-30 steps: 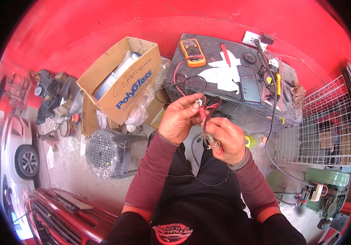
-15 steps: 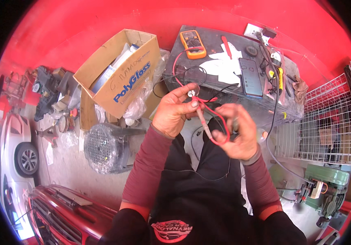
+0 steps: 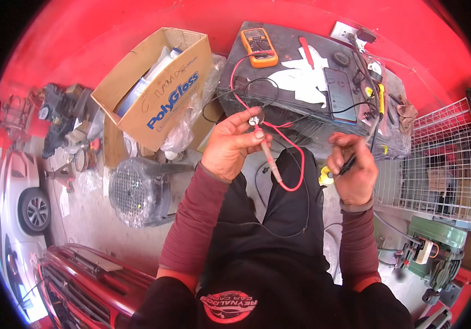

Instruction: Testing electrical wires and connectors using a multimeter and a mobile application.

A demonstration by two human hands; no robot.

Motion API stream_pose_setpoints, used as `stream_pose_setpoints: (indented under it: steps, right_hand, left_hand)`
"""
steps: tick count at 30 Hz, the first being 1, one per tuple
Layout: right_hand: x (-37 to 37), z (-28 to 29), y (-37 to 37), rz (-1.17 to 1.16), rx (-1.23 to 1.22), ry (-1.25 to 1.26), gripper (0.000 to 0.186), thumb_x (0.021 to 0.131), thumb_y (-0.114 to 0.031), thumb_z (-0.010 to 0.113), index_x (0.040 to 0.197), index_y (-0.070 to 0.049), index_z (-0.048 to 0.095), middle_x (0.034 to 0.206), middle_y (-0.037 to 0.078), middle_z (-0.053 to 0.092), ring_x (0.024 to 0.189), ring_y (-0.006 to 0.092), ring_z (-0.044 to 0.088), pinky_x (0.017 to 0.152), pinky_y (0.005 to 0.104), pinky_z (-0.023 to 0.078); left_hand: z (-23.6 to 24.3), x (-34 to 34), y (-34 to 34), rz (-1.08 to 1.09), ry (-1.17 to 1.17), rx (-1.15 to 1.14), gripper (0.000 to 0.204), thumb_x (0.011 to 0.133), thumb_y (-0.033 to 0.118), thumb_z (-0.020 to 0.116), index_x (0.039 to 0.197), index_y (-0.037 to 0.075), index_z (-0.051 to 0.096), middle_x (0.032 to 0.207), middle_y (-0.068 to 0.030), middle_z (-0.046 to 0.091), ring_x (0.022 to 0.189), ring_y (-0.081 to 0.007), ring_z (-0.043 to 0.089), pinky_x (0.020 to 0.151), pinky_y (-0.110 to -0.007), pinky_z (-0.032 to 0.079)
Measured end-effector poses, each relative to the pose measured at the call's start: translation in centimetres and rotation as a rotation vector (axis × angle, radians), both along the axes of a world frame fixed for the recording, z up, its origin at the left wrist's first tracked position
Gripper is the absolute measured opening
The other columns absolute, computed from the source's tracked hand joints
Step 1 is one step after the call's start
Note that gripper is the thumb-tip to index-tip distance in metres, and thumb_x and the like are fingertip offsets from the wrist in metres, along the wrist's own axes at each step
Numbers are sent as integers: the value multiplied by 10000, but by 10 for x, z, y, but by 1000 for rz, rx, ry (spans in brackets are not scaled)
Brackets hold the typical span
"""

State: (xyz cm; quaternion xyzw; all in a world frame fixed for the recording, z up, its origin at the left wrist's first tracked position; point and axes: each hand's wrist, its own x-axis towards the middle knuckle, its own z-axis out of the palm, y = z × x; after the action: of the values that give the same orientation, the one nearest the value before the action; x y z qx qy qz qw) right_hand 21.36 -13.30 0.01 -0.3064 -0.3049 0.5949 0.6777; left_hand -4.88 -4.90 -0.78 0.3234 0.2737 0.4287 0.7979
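My left hand [image 3: 229, 147] pinches a red test probe [image 3: 270, 160] together with a small white and silver part [image 3: 254, 120], mostly covered by the fingertips. The probe slants down to the right, and its red lead [image 3: 302, 170] loops beside it. To the right, my right hand [image 3: 354, 171] is closed round a short black pen-like probe [image 3: 347, 164], partly hidden by the fingers. A yellow round thing [image 3: 325, 176] shows beside those fingers; whether they touch it I cannot tell. On the black plastic-wrapped table [image 3: 307, 129] ahead lies an orange multimeter [image 3: 259, 48] with the red lead attached.
White gloves [image 3: 300, 82], a red-handled tool [image 3: 305, 52] and a phone [image 3: 340, 94] lie on the table. An open cardboard box [image 3: 159, 104] stands left of it, above a plastic-wrapped stool [image 3: 139, 192]. A white wire rack [image 3: 433, 164] and a green machine [image 3: 438, 234] are at right.
My right hand has moved right, away from the red probe and lead, and now shows the black probe. My left hand keeps its pinch almost in place.
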Motion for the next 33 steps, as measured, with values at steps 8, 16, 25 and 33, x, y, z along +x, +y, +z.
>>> stream_pose_setpoints:
  steps: [8, 16, 25, 33]
  right_hand:
    - [32, -15, -9, 180, -163, 210, 577, 1035, -540, 346, 1076, -43, 636, 808, 70, 584, 519, 101, 410, 450, 251, 305]
    - [34, -26, -35, 6, -283, 90, 369, 1014, -348, 527, 1168, -15, 569, 1043, 145, 602, 697, 167, 587, 672, 304, 542]
    - [38, -45, -61, 464, -389, -374, 165, 870, -39, 692, 1002, 13, 610, 925, 123, 681, 753, 175, 673, 726, 289, 548]
    - [37, -70, -86, 720, -537, -383, 167, 854, 5, 722, 992, -3, 628, 878, 43, 662, 774, 118, 620, 728, 250, 512]
  left_hand:
    - [9, 15, -1, 85, 105, 6, 683, 830, -49, 708, 1414, -115, 361, 1101, -139, 609, 926, -256, 698, 835, -377, 570]
    - [-1, 17, -2, 59, 110, -11, 665, 829, -29, 710, 1404, -105, 384, 1045, -160, 642, 897, -261, 704, 819, -377, 572]
    - [-13, -11, 4, 15, 137, 77, 528, 878, -6, 646, 1372, -55, 468, 1000, -95, 677, 976, -259, 689, 913, -386, 545]
    - [-19, -2, 3, -11, 141, 80, 520, 897, -7, 632, 1383, -63, 457, 1004, -95, 668, 1000, -257, 681, 906, -369, 560]
